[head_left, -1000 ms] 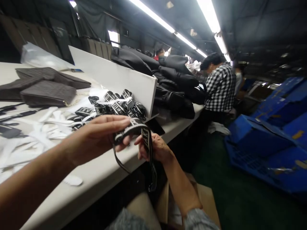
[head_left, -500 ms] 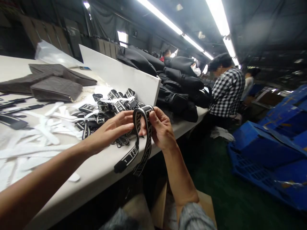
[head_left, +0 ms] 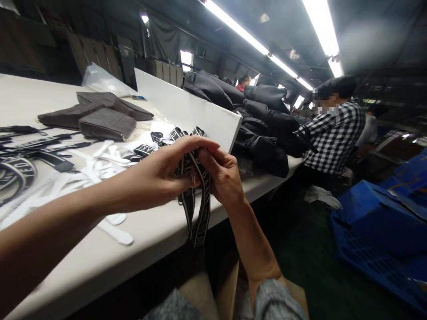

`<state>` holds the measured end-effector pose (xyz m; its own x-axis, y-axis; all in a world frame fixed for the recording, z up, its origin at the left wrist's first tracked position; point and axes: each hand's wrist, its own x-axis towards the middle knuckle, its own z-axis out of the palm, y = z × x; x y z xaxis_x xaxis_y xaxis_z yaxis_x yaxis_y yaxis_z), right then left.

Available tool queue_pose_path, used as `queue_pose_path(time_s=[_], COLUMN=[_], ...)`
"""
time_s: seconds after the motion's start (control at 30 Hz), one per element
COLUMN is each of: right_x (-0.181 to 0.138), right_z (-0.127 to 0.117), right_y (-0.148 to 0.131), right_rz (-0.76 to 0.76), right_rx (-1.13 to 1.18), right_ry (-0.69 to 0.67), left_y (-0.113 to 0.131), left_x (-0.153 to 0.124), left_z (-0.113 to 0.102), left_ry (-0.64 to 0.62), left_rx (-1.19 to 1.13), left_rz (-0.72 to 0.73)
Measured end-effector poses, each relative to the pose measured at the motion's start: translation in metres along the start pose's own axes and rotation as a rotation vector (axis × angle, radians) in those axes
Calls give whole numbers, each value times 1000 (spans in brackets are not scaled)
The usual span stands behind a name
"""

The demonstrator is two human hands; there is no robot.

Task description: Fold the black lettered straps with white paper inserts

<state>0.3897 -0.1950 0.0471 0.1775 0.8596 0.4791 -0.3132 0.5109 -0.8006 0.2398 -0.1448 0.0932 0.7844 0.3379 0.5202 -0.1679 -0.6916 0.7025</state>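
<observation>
Both my hands grip one black strap with white lettering [head_left: 199, 209] just above the front edge of the white table [head_left: 147, 240]. My left hand [head_left: 163, 175] wraps over the strap's folded top, fingers curled. Pressed against it from the right, my right hand [head_left: 224, 180] pinches the same fold. The strap's two ends hang down past the table edge. Behind my hands lies a pile of similar lettered straps [head_left: 167, 138].
Grey pouches [head_left: 100, 118] and white plastic strips [head_left: 100, 162] lie on the table's left. A white board [head_left: 187, 111] stands upright, with black bags [head_left: 263, 129] beyond it. A person in a checked shirt [head_left: 333, 138] works at the far end. Blue crates [head_left: 383, 222] stand at right.
My hands have closed together over the strap's fold, the left one now covering it. The hanging ends have drawn straighter. The view has shifted to the right along the table.
</observation>
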Motion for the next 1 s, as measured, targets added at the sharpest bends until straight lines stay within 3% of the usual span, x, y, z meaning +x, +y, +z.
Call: queue_pose_path(time_s=[0.07, 0.13, 0.27, 0.47, 0.6, 0.7, 0.87, 1.0], right_x=[6, 13, 20, -17, -42, -45, -30, -26], right_z=[7, 13, 23, 27, 23, 22, 26, 14], right_y=[-6, -12, -19, -12, -5, -7, -17, -19], right_rz=[18, 40, 53, 186, 174, 114, 53, 121], right_rx=[15, 5, 11, 6, -29, -48, -26, -5], right_ry=[15, 20, -32, -128, -12, 86, 86, -52], left_y=[1, 2, 2, -17, -30, -30, -20, -3], left_x=[5, 10, 13, 5, 1, 0, 1, 7], left_z=[-5, -11, -21, -25, -15, -7, 3, 0], left_ry=[52, 182, 359, 348, 295, 307, 170, 414], left_rx=[260, 511, 697, 697, 669, 683, 568, 371], left_rz=[146, 278, 363, 257, 221, 205, 314, 235])
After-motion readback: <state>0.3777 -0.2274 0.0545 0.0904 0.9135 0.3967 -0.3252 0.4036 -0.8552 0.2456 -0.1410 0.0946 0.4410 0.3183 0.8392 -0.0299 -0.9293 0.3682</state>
